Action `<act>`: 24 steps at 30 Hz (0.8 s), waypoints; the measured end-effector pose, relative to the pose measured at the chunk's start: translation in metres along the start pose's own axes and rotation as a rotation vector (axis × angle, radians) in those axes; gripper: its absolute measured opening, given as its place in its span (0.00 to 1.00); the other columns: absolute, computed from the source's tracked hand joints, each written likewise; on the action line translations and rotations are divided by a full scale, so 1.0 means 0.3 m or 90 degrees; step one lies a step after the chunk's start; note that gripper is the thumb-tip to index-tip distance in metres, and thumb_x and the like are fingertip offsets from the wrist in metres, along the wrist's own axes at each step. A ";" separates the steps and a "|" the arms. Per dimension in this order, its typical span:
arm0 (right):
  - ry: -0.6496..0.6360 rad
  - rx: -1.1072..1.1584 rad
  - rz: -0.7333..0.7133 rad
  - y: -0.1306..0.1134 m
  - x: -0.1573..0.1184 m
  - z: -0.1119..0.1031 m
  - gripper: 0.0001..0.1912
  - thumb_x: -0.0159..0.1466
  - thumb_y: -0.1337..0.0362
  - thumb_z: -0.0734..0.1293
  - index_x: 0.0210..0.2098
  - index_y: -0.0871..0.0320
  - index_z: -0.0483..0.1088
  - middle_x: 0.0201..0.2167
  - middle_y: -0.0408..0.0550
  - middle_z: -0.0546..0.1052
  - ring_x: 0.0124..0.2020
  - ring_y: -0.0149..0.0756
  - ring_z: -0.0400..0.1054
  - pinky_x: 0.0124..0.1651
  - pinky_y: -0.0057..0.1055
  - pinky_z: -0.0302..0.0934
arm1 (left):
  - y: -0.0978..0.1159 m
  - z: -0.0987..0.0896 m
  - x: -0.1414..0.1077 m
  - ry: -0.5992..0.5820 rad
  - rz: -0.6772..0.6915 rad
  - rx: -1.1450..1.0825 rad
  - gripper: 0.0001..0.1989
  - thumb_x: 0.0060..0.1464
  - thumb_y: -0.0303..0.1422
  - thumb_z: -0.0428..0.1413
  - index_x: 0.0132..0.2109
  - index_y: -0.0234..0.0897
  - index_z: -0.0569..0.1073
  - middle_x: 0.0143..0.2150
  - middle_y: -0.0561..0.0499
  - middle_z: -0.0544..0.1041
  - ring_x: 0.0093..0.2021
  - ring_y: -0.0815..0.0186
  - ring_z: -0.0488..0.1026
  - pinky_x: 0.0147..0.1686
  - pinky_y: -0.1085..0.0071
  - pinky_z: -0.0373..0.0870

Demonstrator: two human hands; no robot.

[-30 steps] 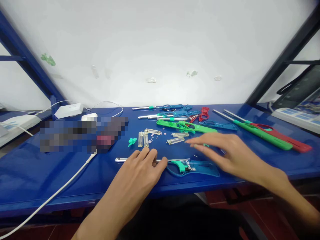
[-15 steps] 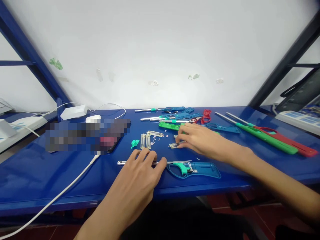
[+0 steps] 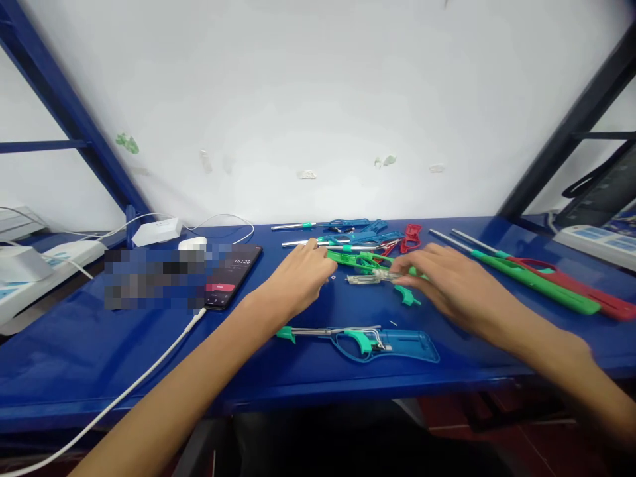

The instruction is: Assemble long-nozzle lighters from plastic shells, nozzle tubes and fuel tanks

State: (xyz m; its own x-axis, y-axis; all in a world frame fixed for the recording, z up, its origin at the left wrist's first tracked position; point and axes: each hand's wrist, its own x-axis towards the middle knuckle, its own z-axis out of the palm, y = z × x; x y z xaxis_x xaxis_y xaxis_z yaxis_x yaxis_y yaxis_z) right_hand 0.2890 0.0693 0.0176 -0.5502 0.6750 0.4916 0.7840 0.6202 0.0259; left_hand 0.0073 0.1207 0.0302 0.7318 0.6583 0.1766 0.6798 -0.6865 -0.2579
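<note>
My left hand [image 3: 305, 271] is over the middle of the table with its fingers curled together. Whatever it grips is hidden, and the green lighter shell [image 3: 342, 258] lies right by its fingertips. On the right, my right hand [image 3: 437, 278] pinches the end of a clear fuel tank [image 3: 382, 273], just above another clear tank [image 3: 360, 280]. A loose teal trigger [image 3: 407, 296] lies below those fingers. Nearer the front edge rests an opened blue lighter half [image 3: 412, 341] with its metal rod, wires and teal trigger [image 3: 365, 341].
Several blue lighters [image 3: 348, 238] and a red shell piece [image 3: 411, 238] lie at the back. A green lighter [image 3: 541, 281] and a red lighter [image 3: 586, 288] are on the right. A phone [image 3: 236, 275] with a white cable [image 3: 149, 371] sits left.
My left hand has left the blue lighter's rod and moved up and right to the small parts. My right hand has shifted right; a teal trigger now shows beneath it.
</note>
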 end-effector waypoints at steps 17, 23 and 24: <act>0.126 0.081 0.055 -0.061 -0.154 -0.003 0.09 0.76 0.60 0.62 0.52 0.51 0.72 0.46 0.46 0.82 0.45 0.41 0.76 0.49 0.39 0.66 | -0.004 -0.003 0.066 -0.016 0.083 0.059 0.12 0.66 0.21 0.53 0.42 0.33 0.81 0.43 0.40 0.80 0.46 0.54 0.70 0.44 0.61 0.63; 0.166 0.086 0.068 -0.079 -0.153 0.025 0.09 0.76 0.63 0.63 0.54 0.51 0.71 0.46 0.45 0.81 0.45 0.38 0.75 0.50 0.36 0.64 | -0.041 0.005 0.051 -0.020 0.065 0.015 0.13 0.71 0.30 0.53 0.44 0.34 0.83 0.42 0.42 0.81 0.43 0.56 0.70 0.42 0.62 0.64; 0.171 0.090 0.073 -0.079 -0.154 0.031 0.09 0.75 0.63 0.64 0.53 0.51 0.71 0.46 0.44 0.81 0.45 0.38 0.75 0.50 0.36 0.64 | -0.038 0.011 0.051 -0.023 0.068 0.016 0.13 0.70 0.30 0.54 0.43 0.34 0.83 0.42 0.42 0.81 0.43 0.55 0.70 0.42 0.62 0.64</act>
State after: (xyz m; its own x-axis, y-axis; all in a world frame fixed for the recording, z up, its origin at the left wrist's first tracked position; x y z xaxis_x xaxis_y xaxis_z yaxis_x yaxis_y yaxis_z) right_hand 0.2932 0.0272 -0.0138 -0.3511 0.6256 0.6967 0.7780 0.6089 -0.1547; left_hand 0.0105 0.1396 0.0326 0.7972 0.5931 0.1129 0.5966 -0.7453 -0.2977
